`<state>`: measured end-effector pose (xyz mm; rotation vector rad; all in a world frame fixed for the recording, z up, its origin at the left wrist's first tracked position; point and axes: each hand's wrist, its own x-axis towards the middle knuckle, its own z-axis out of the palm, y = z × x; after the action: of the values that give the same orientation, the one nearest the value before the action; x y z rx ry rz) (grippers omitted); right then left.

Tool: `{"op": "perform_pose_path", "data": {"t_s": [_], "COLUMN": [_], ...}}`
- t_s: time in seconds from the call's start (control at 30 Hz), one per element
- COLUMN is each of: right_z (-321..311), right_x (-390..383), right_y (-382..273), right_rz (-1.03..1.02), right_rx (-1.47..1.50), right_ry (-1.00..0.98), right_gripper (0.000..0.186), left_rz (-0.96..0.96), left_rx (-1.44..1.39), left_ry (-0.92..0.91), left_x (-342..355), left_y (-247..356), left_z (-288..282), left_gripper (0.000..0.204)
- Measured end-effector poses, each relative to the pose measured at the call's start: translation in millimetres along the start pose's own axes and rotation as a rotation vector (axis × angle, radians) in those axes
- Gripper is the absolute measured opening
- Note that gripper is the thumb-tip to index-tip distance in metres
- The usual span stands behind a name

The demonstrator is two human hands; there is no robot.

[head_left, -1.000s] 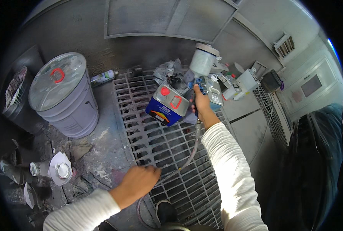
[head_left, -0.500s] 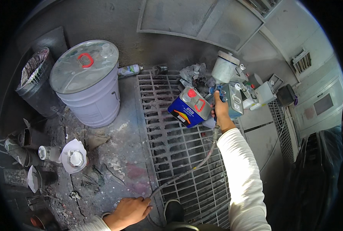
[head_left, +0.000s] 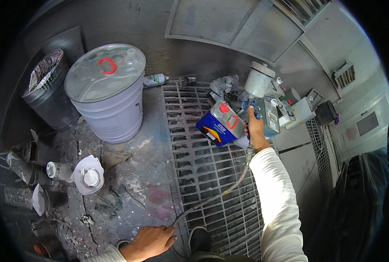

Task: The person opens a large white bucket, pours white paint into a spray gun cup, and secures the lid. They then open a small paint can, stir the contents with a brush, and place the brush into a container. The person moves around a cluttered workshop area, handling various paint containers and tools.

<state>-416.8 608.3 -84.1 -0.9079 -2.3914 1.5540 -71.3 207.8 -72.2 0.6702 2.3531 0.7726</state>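
My right hand (head_left: 256, 129) is closed round the handle of a paint spray gun (head_left: 252, 107) with blue fittings. On top of the gun stands a tilted, paint-stained cup (head_left: 259, 83). A grey air hose (head_left: 220, 194) runs from the handle's base down towards me. My left hand (head_left: 153, 241), low in view, has its fingers curled at this hose, which passes behind them. Just left of the gun, a blue can (head_left: 214, 131) with a red cap and red handle sits on the floor grating (head_left: 203, 177). A grey metal can (head_left: 271, 115) stands behind my right hand.
A big lidded white drum (head_left: 109, 115) stands at left, beside a dark bin (head_left: 50, 100). Several dirty cups and a white paper-topped container (head_left: 89, 177) lie on the stained floor. A spray can (head_left: 155, 80) lies by the drum. More white containers (head_left: 301, 111) stand at right.
The view has shifted slightly, so the drum and cans sit farther right in it. Both hands keep their hold, and the spray gun stays beside the cans.
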Motion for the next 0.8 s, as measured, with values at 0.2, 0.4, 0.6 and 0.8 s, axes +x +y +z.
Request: {"op": "perform_pose_path", "data": {"t_s": [0.2,0.4,0.6,0.8], "right_z": [1.7,-25.1,-24.0,13.9], "right_x": [-10.6,-93.9,-209.0,-274.5], "right_y": [1.1,3.5,21.3,43.3], "right_rz": [-0.076,-0.152,-0.054,-0.623], "right_rx": [0.047,0.151,-0.31,-0.804], "right_ry": [-0.021,-0.346,-0.761,-1.061], "right_gripper": [0.067,0.053,0.044,0.048], "left_rz": [-0.017,-0.027,0.014,-0.117], "left_rx": [-0.013,-0.031,-0.187,-0.272], "left_ry": [0.041,0.266,0.707,1.342], "left_x": [-3.0,-12.7,-51.4,-155.7], "left_y": [-9.9,-23.6,-31.5,-49.5], "left_z": [2.9,-21.6,-90.2,-120.6], "left_gripper": [0.034,0.035,0.029,0.02]}}
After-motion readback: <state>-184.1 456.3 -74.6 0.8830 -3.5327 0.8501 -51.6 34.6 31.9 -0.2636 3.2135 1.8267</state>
